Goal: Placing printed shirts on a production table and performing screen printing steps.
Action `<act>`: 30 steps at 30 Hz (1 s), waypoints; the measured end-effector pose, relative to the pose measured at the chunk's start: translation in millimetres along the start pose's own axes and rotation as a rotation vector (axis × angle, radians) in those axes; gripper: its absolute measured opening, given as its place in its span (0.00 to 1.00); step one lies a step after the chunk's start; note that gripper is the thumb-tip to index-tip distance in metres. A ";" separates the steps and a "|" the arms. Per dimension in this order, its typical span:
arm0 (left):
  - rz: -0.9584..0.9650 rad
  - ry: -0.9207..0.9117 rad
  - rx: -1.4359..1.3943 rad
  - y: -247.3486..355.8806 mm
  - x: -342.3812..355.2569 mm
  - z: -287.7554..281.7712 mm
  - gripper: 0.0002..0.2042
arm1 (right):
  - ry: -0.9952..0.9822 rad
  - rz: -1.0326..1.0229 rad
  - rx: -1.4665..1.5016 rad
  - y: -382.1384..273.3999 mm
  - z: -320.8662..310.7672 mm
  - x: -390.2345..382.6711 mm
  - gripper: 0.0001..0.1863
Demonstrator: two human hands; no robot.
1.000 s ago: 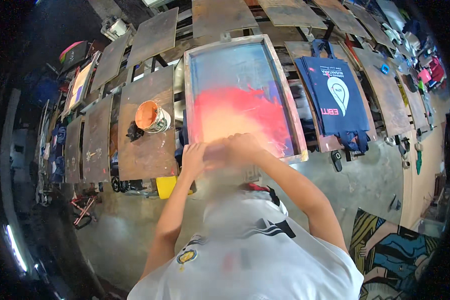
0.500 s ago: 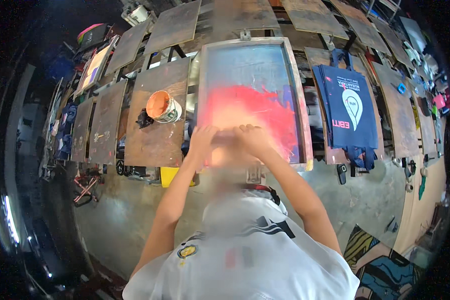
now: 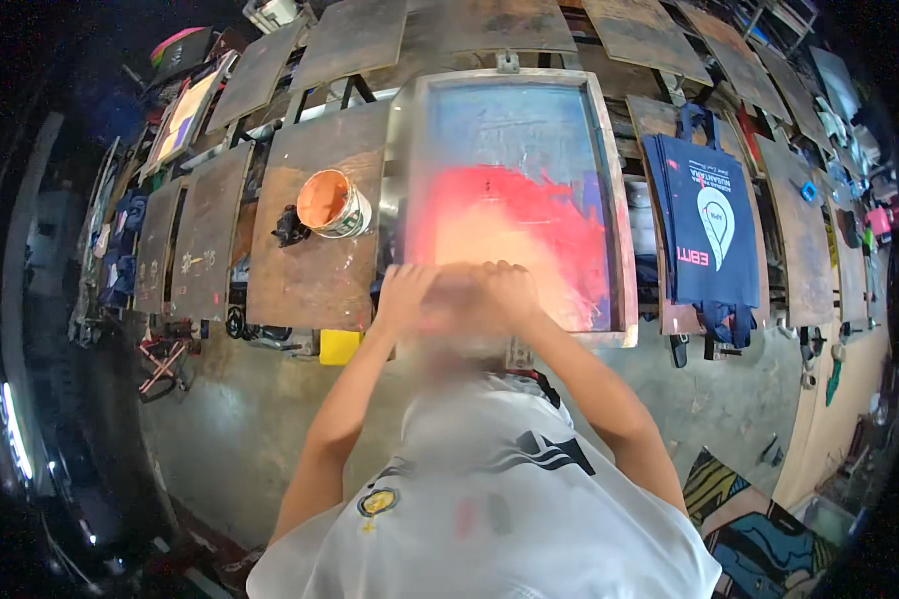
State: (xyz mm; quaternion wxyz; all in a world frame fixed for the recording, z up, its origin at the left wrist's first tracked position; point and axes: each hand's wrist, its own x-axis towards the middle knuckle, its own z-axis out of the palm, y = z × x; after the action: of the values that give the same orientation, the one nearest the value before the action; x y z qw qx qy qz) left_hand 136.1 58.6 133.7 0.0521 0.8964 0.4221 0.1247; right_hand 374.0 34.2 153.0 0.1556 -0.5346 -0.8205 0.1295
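A wooden-framed printing screen (image 3: 616,215) lies on the bench in front of me, its blue mesh smeared with red and pale orange ink (image 3: 489,225). Both my hands are closed at the near end of the screen, on a squeegee (image 3: 457,283) spanning the gap between them. Its middle is blurred. My left hand (image 3: 405,297) grips the squeegee's left end. My right hand (image 3: 510,292) grips its right end, knuckles up. The squeegee's lower edge cannot be made out.
On the brown board to the left stands a tub of orange ink (image 3: 332,204), beside a crumpled black item (image 3: 290,228). Dark blue tote bags (image 3: 704,220) lie stacked on a board to the right. More boards (image 3: 205,235) line the bench. Something yellow (image 3: 341,347) shows below its edge.
My hands have come slightly nearer to me over the screen, still closed on the squeegee. The view has shifted a little, so the screen, tub and bags appear further right.
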 end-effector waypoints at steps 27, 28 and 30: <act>0.365 0.065 -0.293 -36.5 31.6 -3.8 0.25 | -0.040 0.482 -0.122 -69.4 5.6 -21.6 0.15; 0.387 0.024 -0.312 -36.7 33.8 -5.2 0.25 | -0.050 0.476 -0.137 -65.3 5.2 -22.4 0.15; 0.379 0.027 -0.284 -39.0 33.9 1.2 0.25 | -0.066 0.445 -0.077 -66.8 -3.5 -13.6 0.16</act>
State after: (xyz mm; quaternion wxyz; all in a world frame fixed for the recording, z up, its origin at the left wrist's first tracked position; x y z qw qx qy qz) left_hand 128.2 109.6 130.8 0.1475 0.9416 0.2249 0.2024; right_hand 324.7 -4.5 179.9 0.0759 -0.7033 -0.6915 0.1463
